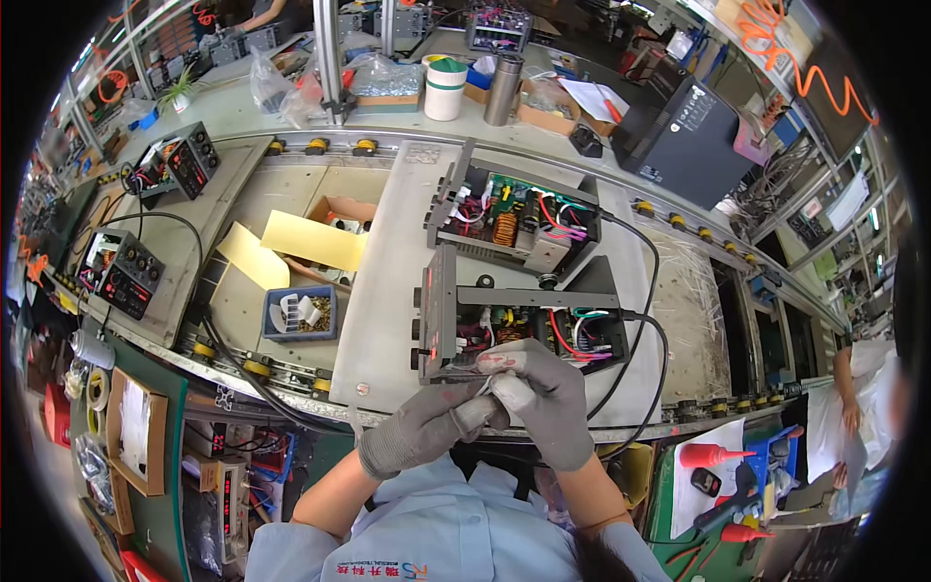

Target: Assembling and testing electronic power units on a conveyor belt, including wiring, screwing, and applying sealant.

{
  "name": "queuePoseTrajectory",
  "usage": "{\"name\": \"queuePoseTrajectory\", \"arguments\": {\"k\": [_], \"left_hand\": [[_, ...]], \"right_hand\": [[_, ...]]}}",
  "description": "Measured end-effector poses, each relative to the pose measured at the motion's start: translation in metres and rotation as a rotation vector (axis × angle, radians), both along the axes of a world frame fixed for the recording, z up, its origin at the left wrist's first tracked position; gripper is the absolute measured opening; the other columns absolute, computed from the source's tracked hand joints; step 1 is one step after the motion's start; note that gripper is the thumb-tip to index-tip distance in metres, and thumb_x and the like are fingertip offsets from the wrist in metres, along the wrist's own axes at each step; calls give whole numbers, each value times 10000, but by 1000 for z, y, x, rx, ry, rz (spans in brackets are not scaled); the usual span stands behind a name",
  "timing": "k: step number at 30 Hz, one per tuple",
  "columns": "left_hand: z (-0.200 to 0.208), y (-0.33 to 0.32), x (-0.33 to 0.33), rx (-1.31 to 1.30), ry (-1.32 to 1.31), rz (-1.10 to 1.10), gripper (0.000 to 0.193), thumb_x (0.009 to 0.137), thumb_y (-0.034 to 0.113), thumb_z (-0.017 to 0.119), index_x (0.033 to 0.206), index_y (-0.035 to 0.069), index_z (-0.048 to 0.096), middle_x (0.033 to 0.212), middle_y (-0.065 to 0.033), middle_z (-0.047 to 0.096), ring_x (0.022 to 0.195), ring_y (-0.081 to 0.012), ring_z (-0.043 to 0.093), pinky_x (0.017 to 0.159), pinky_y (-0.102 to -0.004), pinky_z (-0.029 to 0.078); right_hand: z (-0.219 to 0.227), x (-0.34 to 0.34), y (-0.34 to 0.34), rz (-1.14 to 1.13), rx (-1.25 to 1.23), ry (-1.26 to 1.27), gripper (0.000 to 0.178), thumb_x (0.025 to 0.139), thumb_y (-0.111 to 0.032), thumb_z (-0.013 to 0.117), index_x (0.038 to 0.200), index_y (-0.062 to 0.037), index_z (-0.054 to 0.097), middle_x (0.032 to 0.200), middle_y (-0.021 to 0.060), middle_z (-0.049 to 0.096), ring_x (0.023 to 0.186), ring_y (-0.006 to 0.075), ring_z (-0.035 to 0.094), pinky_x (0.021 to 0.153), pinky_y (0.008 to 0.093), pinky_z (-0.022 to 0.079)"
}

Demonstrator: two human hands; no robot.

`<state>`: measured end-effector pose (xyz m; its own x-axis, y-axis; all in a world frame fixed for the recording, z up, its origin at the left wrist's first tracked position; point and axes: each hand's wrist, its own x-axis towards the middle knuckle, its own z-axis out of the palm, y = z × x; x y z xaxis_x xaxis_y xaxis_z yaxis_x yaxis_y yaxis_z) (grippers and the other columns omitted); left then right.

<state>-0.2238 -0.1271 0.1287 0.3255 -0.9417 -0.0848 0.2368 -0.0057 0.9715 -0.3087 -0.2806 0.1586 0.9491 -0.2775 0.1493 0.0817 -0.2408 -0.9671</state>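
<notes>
Both my hands wear grey gloves and meet at the near edge of an open power supply unit lying on a grey pallet. My left hand is curled around a small light-coloured piece. My right hand presses against it and against the unit's front corner; I cannot tell what the piece is. The unit shows a coil, coloured wires and a black lid. A second open unit of the same kind stands just behind it. Black cables run from both units to the right.
A blue bin of small parts and an open cardboard box sit left of the pallet. Finished black units stand far left. A cup and a steel flask are at the back. Another person's arm shows at right.
</notes>
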Motion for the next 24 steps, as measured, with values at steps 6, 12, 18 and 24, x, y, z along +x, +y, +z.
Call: {"name": "queuePoseTrajectory", "arguments": {"k": [6, 12, 18, 24], "left_hand": [[-37, -1, -25, 224, -769, 1015, 259, 770, 225, 736, 847, 36, 578, 817, -105, 627, 585, -188, 567, 553, -297, 456], [-85, -12, 18, 358, -828, 1067, 343, 713, 272, 776, 867, 81, 537, 676, -57, 552, 507, -214, 521, 485, -338, 406], [-105, -23, 24, 381, -565, 1060, 171, 786, 117, 664, 956, 110, 643, 747, -89, 616, 567, -260, 561, 532, -352, 435], [-111, -36, 33, 279, -721, 1082, 247, 857, 128, 538, 1069, 44, 631, 847, -94, 658, 597, -198, 550, 593, -298, 456]], "right_hand": [[-8, -4, -22, -336, 51, -242, 152, 883, -158, 587, 917, -22, 645, 874, 71, 639, 802, 142, 591, 722, 265, 471], [9, 28, -33, -454, 89, -369, 198, 934, -162, 527, 1029, -9, 611, 891, 76, 636, 718, 98, 568, 626, 206, 451], [5, 67, -45, -480, -292, -426, 177, 904, -157, 581, 982, -15, 652, 844, 82, 662, 762, 130, 610, 700, 248, 476], [5, 84, -36, -429, -331, -228, 158, 854, -80, 584, 982, -9, 644, 870, 114, 668, 789, 157, 643, 736, 267, 485]]}}
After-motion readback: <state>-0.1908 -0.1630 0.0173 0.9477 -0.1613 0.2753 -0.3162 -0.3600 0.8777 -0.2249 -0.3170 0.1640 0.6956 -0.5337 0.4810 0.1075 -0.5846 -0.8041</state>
